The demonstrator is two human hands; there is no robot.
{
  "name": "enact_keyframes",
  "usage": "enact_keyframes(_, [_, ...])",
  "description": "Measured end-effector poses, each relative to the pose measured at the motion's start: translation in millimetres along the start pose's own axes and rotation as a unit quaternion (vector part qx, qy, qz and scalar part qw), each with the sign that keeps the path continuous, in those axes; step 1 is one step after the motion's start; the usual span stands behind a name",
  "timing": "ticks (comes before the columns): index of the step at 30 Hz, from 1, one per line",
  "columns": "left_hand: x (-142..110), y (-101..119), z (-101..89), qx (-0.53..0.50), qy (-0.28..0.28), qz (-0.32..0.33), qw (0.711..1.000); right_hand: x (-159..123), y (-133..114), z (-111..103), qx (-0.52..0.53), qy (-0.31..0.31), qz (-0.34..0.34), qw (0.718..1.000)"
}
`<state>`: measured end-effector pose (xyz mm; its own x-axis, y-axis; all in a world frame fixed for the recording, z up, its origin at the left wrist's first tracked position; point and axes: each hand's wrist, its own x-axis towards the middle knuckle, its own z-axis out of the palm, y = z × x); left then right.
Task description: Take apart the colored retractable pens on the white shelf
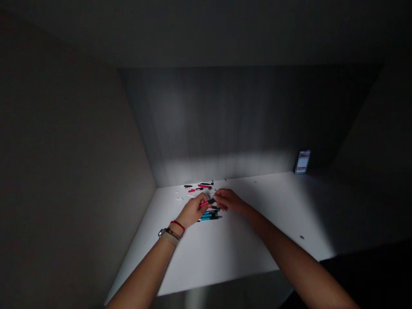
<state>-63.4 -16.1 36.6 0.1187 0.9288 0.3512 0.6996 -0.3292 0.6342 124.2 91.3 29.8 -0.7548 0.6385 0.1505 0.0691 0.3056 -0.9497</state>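
From far off, I look down at a white table (238,253). My left hand (195,209) has its fingers pinched shut around a red and black pen (204,204). The pen is held over the left half of the table, nearer the back edge than the front edge. My right hand (228,200) is at the pen's black end, with its fingers bent and close together. I can't tell if they have hold of it.

Just under the pen, some blue pens (210,218) lie side by side. More red and black pen parts (195,189) lie by the back edge, near the back left corner, so it is tight there. Small white bits (179,198) sit left of my left hand.

The back edge meets a gray wall (212,124), and another wall (80,150) runs along the left edge. A phone (302,162) stands at the back edge, far to the right. White table stretches wide from my right hand toward it, and down to the front edge. A small dark spot (301,237) lies to the right.
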Motion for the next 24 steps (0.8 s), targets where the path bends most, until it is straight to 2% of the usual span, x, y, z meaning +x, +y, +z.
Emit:
enact_keyframes(2, [0.5, 0.1, 0.8, 0.002, 0.001, 0.001, 1.0, -1.1, -1.4, 0.4, -0.02, -0.002, -0.014, 1.0])
enact_keyframes(6, [0.7, 2.2, 0.3, 0.019, 0.006, -0.006, 1.0, -0.9, -0.1, 1.9, 0.006, 0.03, -0.039, 0.999])
enact_keyframes(11, [0.1, 9.8, -4.3, 0.027, -0.008, 0.01, 1.0, -0.7, 0.7, 6.8, -0.059, 0.006, -0.026, 0.998])
enact_keyframes(16, [-0.9, 13.1, -5.7, 0.034, 0.008, -0.003, 0.999, -0.8, -1.3, 8.5, -0.107, 0.046, -0.107, 0.987])
enact_keyframes(18, [-0.9, 11.6, -5.3, 0.025, 0.012, -0.002, 1.0, -1.0, 0.7, 8.0, -0.102, 0.041, -0.096, 0.989])
enact_keyframes(22, [-0.5, 6.3, -3.9, 0.005, 0.011, -0.011, 1.0, -0.7, 7.9, 5.4, -0.093, 0.009, -0.017, 0.995])
enact_keyframes(24, [-0.3, 4.0, -3.1, 0.014, 0.01, -0.016, 1.0, 0.2, 9.9, 3.5, -0.11, 0.013, -0.035, 0.993])
